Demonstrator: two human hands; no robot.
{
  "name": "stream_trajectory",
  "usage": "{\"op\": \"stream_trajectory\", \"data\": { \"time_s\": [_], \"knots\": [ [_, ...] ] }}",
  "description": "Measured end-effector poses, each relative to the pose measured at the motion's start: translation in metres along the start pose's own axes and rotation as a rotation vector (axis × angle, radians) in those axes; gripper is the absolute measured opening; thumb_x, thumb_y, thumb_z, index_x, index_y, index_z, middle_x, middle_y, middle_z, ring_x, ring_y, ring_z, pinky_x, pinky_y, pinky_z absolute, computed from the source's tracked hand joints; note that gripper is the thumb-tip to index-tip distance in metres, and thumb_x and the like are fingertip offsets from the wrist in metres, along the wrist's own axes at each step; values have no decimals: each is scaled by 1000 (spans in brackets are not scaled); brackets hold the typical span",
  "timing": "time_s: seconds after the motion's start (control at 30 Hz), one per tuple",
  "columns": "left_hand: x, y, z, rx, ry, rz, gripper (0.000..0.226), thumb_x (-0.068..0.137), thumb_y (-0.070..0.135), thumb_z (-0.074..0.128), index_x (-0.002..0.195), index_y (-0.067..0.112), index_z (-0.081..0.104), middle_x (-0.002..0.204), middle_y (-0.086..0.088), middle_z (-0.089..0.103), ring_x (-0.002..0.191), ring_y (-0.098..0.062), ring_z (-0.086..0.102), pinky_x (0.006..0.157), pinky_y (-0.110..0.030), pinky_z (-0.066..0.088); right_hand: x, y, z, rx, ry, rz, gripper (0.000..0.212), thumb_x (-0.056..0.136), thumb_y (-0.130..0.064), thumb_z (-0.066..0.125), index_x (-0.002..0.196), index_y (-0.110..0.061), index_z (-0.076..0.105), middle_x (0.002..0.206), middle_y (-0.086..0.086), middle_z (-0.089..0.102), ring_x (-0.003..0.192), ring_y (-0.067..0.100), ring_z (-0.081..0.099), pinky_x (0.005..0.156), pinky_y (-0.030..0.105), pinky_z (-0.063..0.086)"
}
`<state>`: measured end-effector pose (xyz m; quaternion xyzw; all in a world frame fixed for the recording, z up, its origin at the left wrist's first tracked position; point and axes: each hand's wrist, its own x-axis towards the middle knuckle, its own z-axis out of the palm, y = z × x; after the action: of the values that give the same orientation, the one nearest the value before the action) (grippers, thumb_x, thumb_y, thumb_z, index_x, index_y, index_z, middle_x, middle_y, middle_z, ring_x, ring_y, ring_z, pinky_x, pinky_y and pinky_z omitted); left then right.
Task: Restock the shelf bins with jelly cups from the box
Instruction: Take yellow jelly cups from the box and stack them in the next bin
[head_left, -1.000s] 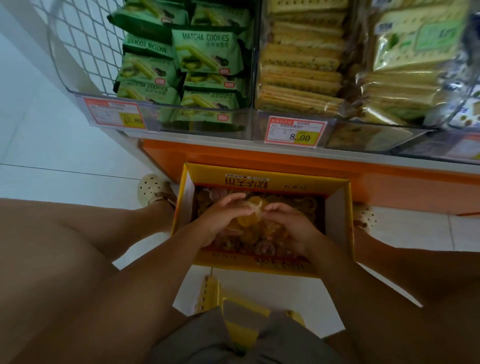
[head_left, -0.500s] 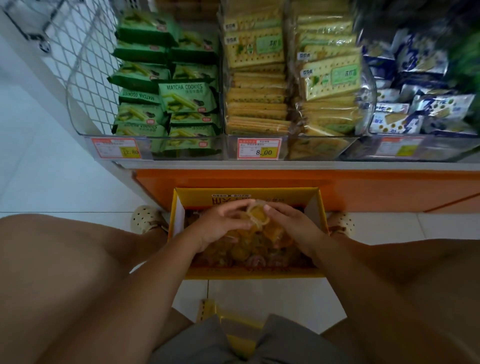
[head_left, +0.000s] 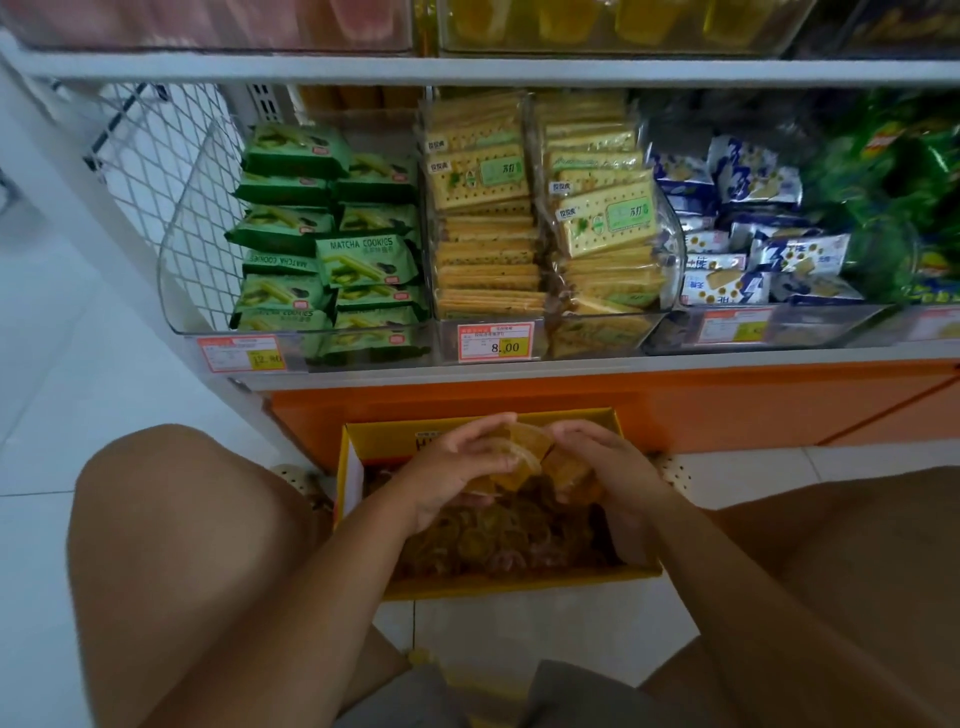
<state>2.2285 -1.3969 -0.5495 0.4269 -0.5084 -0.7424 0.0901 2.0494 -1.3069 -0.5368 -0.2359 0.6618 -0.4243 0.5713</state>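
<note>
— Jelly cups (head_left: 514, 457): where are they?
— A small cluster of orange-yellow ones sits between both hands, just above the far end of the box (head_left: 519, 584), close to its back wall. Many more cups lie loose inside the box underneath.
— How do the hands stand?
— The left hand (head_left: 447, 467) curls its fingers round the cluster from one side. The right hand (head_left: 608, 467) cups it from the other. Both hold cups, so neither is free.
— And the box?
— It is open yellow cardboard on the floor (head_left: 519, 634), between the person's knees. Its far end is against the orange base (head_left: 675, 405) of the shelf unit.
— Which step is this?
— I judge it the scoop: a handful is gathered but not yet carried to a bin.
— Where should it go?
— Not the lower shelf. Its bins hold matcha cookies (head_left: 332, 244), cracker packs (head_left: 540, 218) and blue biscuit packets (head_left: 753, 234). At the top edge of the view, an upper bin (head_left: 597, 26) shows translucent yellow contents. They look like jelly cups, but it is too blurred to be sure.
— What does the next move call for?
— Probably both hands rising together, kept pressed so nothing slips out. They must clear the front lip of that upper bin before letting go. The cups look smooth and rounded, so a slack hold could drop some back into the box or onto the floor.
</note>
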Motion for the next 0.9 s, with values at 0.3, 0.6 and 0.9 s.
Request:
{"op": "stream_trajectory", "data": {
  "time_s": [0.3, 0.6, 0.9],
  "knots": [
    [-38, 60, 7, 218, 34, 323, 37, 82, 17, 76, 107, 43, 67, 118, 20, 62, 105, -8, 64, 79, -32, 59, -36, -48, 4, 213, 20, 95, 20, 87, -24, 68, 102, -11, 71, 91, 10, 72, 79, 20, 66, 54, 29, 51],
    [-93, 185, -5, 407, 196, 627, 38, 78, 33, 79, 104, 57, 64, 110, 34, 62, 100, -4, 63, 84, -34, 57, -102, -192, -3, -86, 331, -541, 7, 80, -29, 73, 78, -24, 78, 76, -3, 73, 68, 9, 67, 56, 19, 48],
    [-145, 289, -14, 341, 617, 996, 22, 74, 33, 78, 87, 47, 65, 90, 28, 66, 78, 9, 60, 61, -3, 40, -119, -382, 4, -679, 550, -1010, 8, 88, -37, 64, 89, -41, 71, 86, -27, 59, 75, -8, 56, 64, 8, 40]
  ]
}}
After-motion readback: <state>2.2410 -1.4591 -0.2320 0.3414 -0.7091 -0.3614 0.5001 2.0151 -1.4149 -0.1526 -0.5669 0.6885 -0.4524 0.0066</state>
